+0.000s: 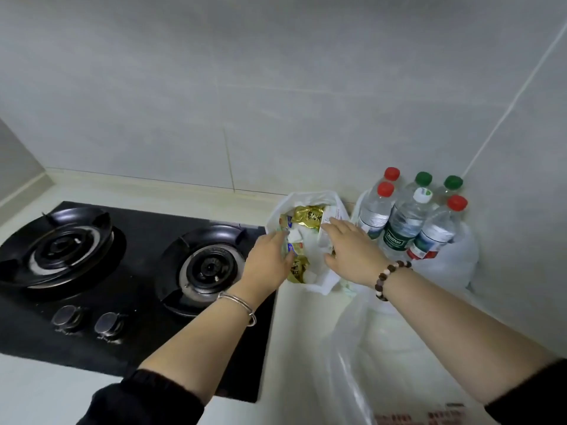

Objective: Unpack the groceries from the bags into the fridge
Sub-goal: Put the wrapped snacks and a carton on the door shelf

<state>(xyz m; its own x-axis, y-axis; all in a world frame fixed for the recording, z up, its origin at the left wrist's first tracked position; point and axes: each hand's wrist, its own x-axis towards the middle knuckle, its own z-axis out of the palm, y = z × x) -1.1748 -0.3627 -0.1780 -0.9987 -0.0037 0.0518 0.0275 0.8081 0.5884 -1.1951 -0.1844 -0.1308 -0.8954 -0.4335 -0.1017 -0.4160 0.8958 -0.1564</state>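
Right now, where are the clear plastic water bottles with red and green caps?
Head view, right side: the water bottles stand in the back corner of the counter against the grey wall, just right of the white plastic bag.

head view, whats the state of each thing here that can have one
white bag, open, mouth spread
gold packets, inside the bag
water bottles, upright, capped
burners, no flame visible
left hand, fingers in the bag mouth, grip unclear
right hand, resting on the bag rim, fingers fairly straight
clear bag, lying slack
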